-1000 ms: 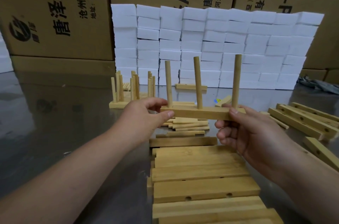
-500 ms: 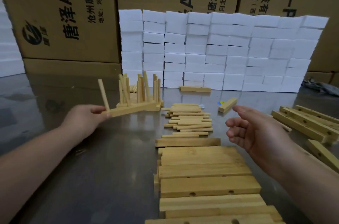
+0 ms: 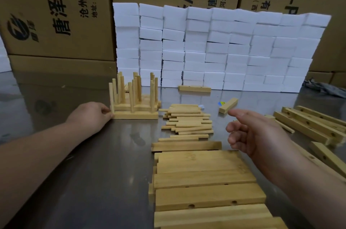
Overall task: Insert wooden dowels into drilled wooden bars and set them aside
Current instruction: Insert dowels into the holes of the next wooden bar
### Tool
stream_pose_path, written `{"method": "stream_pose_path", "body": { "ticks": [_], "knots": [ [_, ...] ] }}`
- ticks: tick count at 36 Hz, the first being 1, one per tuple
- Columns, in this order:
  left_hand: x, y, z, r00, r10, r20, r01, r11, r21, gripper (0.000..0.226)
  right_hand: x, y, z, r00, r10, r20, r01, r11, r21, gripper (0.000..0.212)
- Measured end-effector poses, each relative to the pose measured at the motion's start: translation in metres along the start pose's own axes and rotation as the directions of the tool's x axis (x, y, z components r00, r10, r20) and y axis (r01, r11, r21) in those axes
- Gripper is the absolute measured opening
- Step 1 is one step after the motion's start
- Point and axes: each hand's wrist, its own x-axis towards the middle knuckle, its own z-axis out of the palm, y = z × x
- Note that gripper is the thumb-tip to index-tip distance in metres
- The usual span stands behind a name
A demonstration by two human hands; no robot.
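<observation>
Crosswise, doweled bar (image 3: 135, 115) lying left-to-right, dowels (image 3: 111, 95) upright, left end pinched

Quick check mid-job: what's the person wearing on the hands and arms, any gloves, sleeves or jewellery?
Nothing worn shows. The left hand and right hand are bare: no gloves, rings or watch. No sleeve shows anywhere up to the frame's edge.
</observation>
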Motion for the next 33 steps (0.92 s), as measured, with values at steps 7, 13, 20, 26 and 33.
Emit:
{"method": "stream_pose_path", "body": {
  "ticks": [7,13,20,26,33],
  "knots": [
    [0.013,0.001,0.008,0.999,0.027,-0.029,-0.025,0.998,0.053,0.027,-0.001,-0.003,-0.004,0.996,-0.071,-0.048,0.069,0.996,-0.051,0.015],
    [0.021,-0.001,0.013,0.999,0.037,-0.036,-0.034,0.996,0.082,0.031,0.000,-0.003,-0.003,0.995,-0.073,-0.067,0.067,0.994,-0.084,0.015],
    [0.028,0.003,0.018,0.998,0.048,-0.033,-0.043,0.989,0.139,0.034,-0.001,-0.003,-0.002,0.995,-0.059,-0.083,0.051,0.994,-0.097,0.014],
    [0.031,0.002,0.020,0.998,0.060,-0.036,-0.054,0.988,0.147,0.034,0.000,-0.002,-0.001,0.994,-0.056,-0.091,0.045,0.992,-0.116,0.014],
    [0.022,0.008,0.017,0.996,0.040,-0.081,-0.023,0.979,0.202,0.032,0.003,-0.001,-0.005,0.989,-0.058,-0.134,0.034,0.984,-0.175,0.012]
  ]
}}
